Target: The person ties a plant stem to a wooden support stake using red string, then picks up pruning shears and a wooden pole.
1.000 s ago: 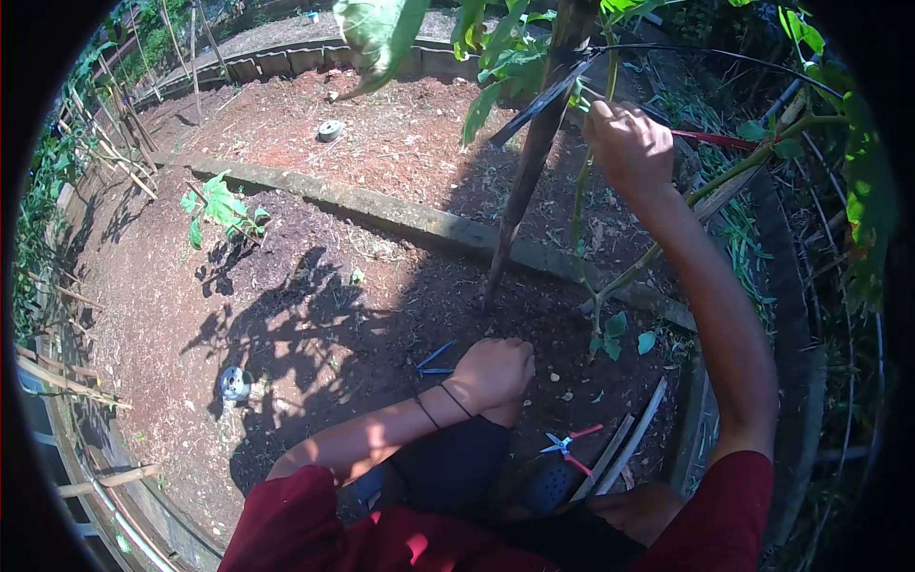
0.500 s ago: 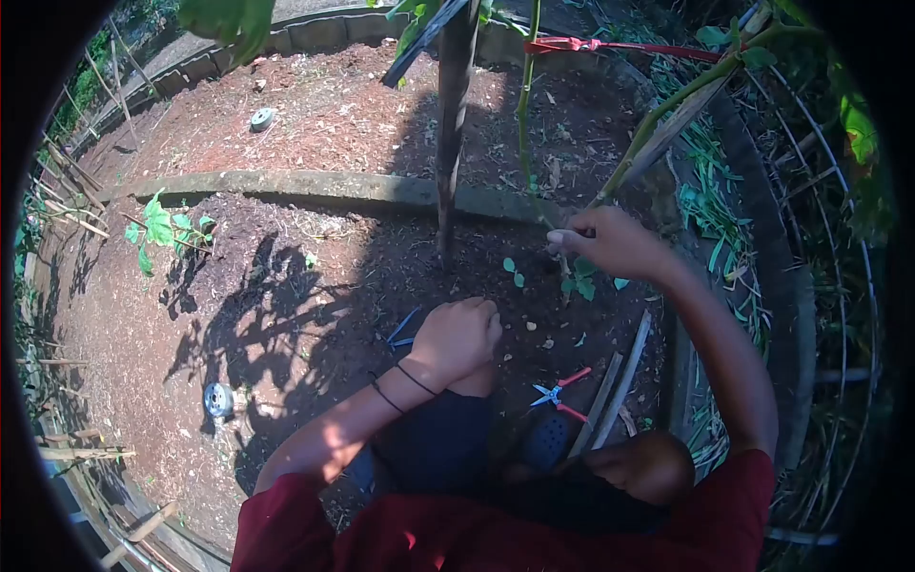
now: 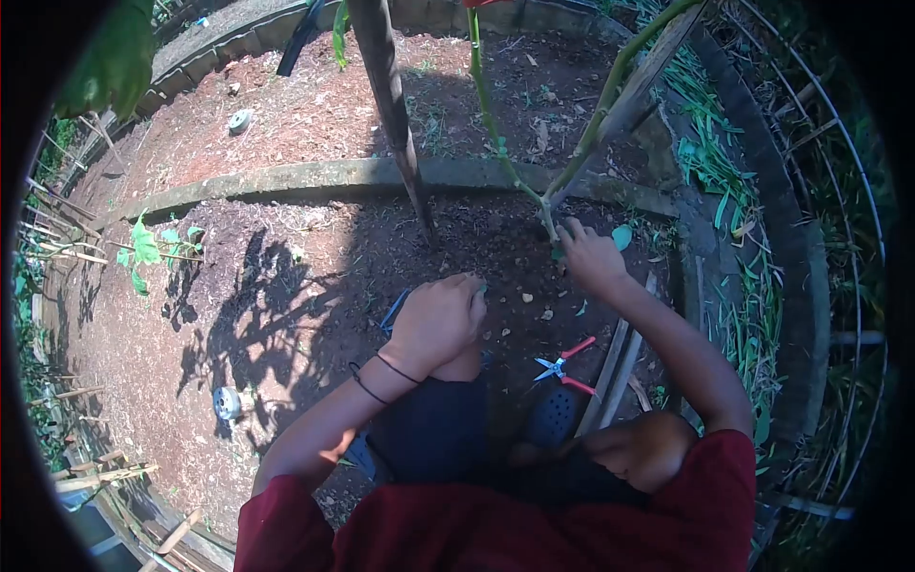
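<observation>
My left hand [image 3: 440,319] is closed above my knee, with a small bit of green showing at its fingertips; what it grips is too small to name. My right hand [image 3: 591,255] reaches down at the base of the forked green plant stem [image 3: 547,205], its fingers bent and pointing to the soil, partly hiding small leaves. Whether it grips anything is hidden. Pruning shears [image 3: 564,366] with red handles lie spread on the soil beside my shoe [image 3: 551,418]. A dark wooden stake [image 3: 393,114] stands upright between the hands, farther off.
Two wooden sticks [image 3: 620,367] lie right of the shears. A concrete edging [image 3: 324,174] crosses the bed. Metal cans sit on the soil at the left [image 3: 227,403] and beyond the edging [image 3: 239,121]. A leafy seedling [image 3: 145,246] grows at the left. Cut grass lies at the right.
My right hand has moved down from the upper stem to the plant's base, its fingers now pointing down. The view has shifted, and small leaves near the base are now mostly hidden.
</observation>
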Action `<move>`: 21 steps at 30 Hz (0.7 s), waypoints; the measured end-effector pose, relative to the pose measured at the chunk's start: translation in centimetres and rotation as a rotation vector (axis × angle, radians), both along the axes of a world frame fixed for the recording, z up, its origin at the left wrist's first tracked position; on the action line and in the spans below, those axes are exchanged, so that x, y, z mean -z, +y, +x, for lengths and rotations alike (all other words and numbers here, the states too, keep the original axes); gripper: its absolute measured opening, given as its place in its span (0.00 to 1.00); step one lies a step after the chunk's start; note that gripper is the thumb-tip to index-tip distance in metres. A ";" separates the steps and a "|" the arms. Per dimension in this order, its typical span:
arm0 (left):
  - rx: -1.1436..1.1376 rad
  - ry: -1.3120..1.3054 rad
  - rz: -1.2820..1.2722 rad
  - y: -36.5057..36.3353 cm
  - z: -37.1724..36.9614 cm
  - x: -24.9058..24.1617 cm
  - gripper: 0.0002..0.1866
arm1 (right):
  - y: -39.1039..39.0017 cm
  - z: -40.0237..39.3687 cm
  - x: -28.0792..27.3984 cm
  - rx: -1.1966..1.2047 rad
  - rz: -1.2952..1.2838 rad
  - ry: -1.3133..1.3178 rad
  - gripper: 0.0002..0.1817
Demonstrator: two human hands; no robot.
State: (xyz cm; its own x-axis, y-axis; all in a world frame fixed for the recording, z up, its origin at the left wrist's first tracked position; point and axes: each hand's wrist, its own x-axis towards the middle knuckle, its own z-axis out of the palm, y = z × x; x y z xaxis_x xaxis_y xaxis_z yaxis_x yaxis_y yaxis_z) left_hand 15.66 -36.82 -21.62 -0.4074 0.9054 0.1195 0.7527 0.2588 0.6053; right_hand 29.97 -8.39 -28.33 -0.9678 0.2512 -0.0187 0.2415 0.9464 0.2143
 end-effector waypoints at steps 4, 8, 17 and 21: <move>-0.022 -0.014 -0.059 0.0 -0.1 -0.3 0.11 | 1.1 0.0 2.5 -0.059 0.034 -0.168 0.10; -0.018 0.008 -0.069 -0.1 -0.2 0.1 0.11 | 1.3 2.0 5.9 -0.058 0.025 -0.239 0.09; -0.024 0.012 -0.073 0.3 -0.1 0.4 0.11 | 0.2 9.0 6.8 0.176 -0.300 -0.638 0.12; 0.038 0.049 -0.080 1.0 -0.1 0.4 0.11 | 3.6 8.3 5.5 0.413 -0.416 -0.416 0.14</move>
